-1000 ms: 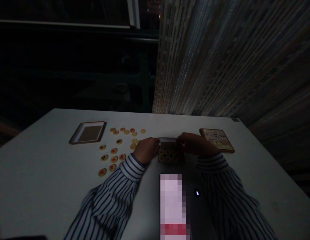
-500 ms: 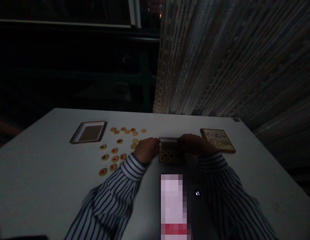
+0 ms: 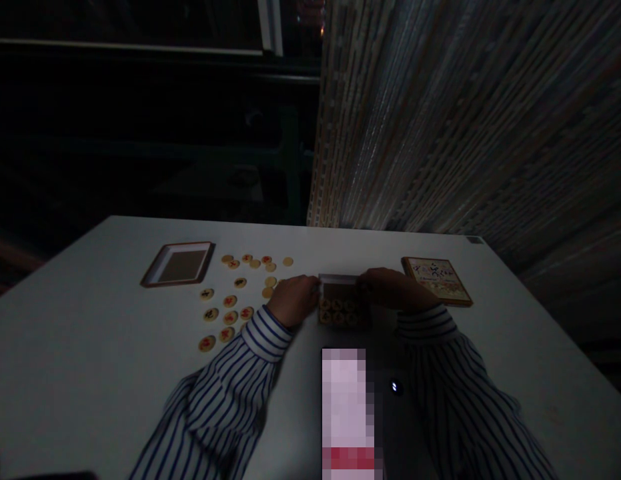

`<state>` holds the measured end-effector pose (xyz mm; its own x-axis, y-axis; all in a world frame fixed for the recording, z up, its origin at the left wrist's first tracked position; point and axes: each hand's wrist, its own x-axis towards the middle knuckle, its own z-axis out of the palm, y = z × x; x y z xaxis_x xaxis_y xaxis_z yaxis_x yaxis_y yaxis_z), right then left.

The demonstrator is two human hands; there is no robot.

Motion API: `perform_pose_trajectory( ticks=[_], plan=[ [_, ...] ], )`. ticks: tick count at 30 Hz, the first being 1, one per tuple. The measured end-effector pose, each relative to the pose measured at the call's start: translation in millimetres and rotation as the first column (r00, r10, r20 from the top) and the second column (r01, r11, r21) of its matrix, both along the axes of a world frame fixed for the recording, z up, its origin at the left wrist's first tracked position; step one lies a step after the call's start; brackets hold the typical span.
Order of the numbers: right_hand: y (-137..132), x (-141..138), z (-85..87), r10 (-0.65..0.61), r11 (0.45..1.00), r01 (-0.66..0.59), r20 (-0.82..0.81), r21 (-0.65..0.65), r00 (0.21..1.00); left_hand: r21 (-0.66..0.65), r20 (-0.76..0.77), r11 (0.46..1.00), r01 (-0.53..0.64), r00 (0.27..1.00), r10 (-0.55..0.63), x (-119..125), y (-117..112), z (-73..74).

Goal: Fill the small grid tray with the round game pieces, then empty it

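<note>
A small open box (image 3: pixel 339 289) sits mid-table with several round Chinese chess pieces (image 3: pixel 338 306) lined up in its near part. My left hand (image 3: pixel 296 299) is closed at the box's left edge, fingertips by its far left corner. At the far right corner, my right hand (image 3: pixel 390 288) is closed too, its fingers in deep shadow. Whether either hand pinches a piece or just the box's rim is hidden. Left of my left hand, more chess pieces (image 3: pixel 230 318) lie scattered, some with red characters, some dark, some blank side up.
An open box lid or tray (image 3: pixel 183 265) lies at the far left of the white table (image 3: pixel 100 347). A flat printed box (image 3: pixel 437 280) lies to the right. A lit, pixelated screen (image 3: pixel 345 400) and a small dark object with glowing marks (image 3: pixel 395 387) are nearest me. Striped curtains (image 3: pixel 440 120) hang behind.
Both hands stay at the box's edges with hardly any movement. The scattered pieces lie as before.
</note>
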<state>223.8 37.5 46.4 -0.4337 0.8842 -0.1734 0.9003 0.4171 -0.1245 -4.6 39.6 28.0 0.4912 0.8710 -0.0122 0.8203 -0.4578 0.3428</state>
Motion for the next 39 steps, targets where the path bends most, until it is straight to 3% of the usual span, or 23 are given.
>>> perform_pose_trajectory(
  ticks=[10,39],
  plan=[
    [2.6,-3.0,-2.3,-0.043,0.998,0.048,0.107,-0.047,0.993,-0.005,-0.079,1.0,0.009,0.997,-0.01,0.6,1.6,0.4],
    [-1.8,-5.0,0.2,-0.025,1.0,0.026,0.109,-0.004,0.994,0.021,-0.108,0.999,0.03,0.994,-0.028,0.0,0.2,-1.1]
  ],
)
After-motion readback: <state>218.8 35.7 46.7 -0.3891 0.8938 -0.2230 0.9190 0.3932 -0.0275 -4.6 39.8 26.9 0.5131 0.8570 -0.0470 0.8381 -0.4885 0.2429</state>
